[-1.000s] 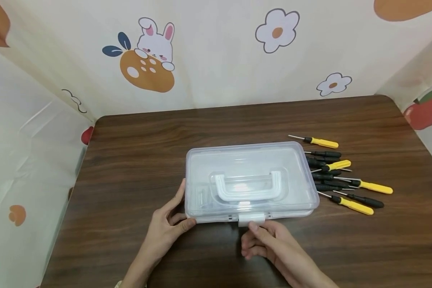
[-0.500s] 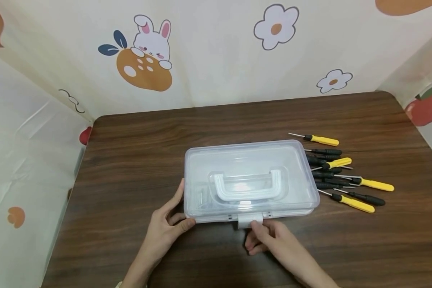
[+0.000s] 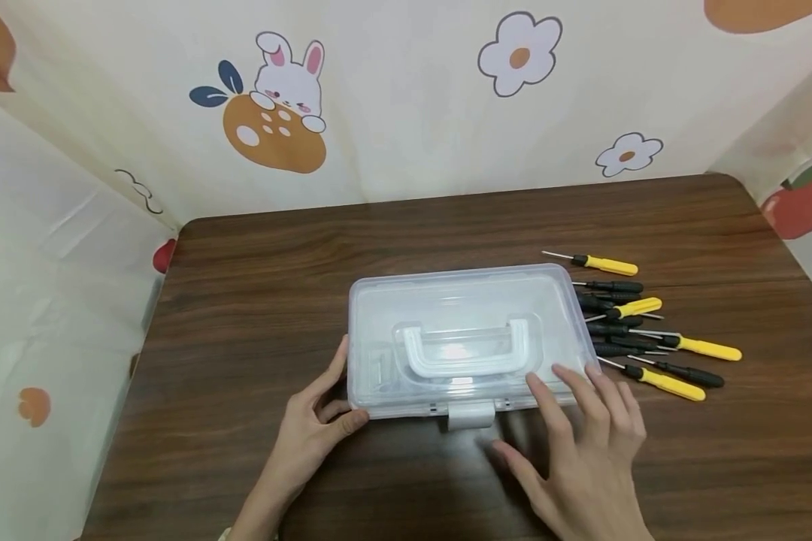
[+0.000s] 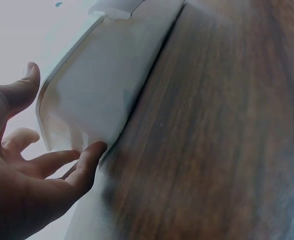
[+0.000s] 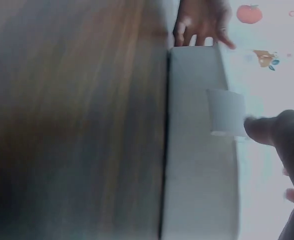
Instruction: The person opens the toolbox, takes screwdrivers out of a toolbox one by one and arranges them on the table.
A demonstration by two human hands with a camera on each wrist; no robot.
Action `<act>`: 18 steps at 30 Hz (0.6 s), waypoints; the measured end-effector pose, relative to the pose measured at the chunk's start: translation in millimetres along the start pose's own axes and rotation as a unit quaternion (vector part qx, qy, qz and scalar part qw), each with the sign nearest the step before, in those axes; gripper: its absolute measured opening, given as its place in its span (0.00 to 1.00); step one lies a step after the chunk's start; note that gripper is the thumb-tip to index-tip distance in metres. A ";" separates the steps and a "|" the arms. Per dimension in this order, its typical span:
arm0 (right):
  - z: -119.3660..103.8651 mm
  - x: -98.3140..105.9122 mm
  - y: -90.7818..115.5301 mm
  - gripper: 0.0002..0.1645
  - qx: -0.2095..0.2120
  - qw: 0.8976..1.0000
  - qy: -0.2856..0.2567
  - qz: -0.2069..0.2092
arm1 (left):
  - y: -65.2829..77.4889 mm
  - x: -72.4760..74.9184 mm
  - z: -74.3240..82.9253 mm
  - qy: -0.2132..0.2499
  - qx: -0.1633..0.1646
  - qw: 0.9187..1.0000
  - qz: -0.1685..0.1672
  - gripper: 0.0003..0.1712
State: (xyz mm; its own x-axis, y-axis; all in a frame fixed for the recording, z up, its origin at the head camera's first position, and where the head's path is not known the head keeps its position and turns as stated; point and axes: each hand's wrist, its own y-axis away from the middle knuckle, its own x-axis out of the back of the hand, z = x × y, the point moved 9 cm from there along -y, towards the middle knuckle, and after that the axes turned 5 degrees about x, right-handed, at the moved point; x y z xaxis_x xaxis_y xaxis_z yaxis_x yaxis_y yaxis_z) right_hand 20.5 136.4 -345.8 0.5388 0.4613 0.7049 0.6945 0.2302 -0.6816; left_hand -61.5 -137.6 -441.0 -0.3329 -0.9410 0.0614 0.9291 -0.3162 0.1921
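A clear plastic storage box with a white carry handle stands on the table, its lid down. The white latch sticks out at the middle of its front; I cannot tell whether it is fastened. At the box's left end, my left hand rests its fingertips against the side, the thumb by the front corner. My right hand is spread over the front right edge, fingertips at the lid and holding nothing. In the right wrist view, its thumb is near the latch.
Several small screwdrivers with black or yellow handles lie in a loose pile just right of the box. The dark wooden table runs up to a patterned curtain at the back and sides.
My right hand has left the latch, moving right and opening its fingers over the lid's front right part. The left hand and the box stay put.
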 end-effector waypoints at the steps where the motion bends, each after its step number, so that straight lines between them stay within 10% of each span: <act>1: 0.5 -4.8 -0.9 0.45 0.005 1.000 0.000 -0.009 | 0.0 -0.4 -0.5 0.001 0.001 1.000 -0.001 0.54; 18: 6.6 -24.2 -1.7 0.44 -0.030 0.998 0.046 -0.044 | -1.1 -5.2 -3.5 0.006 0.006 1.000 -0.010 0.54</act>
State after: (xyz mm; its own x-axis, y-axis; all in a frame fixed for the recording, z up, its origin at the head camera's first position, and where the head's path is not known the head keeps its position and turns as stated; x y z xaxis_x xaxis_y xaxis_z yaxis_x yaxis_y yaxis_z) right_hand 3.1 130.4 -363.0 0.5150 0.3601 0.7779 0.7662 0.2136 -0.6061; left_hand -60.2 -132.7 -445.0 -0.3485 -0.9362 0.0456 0.9205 -0.3327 0.2050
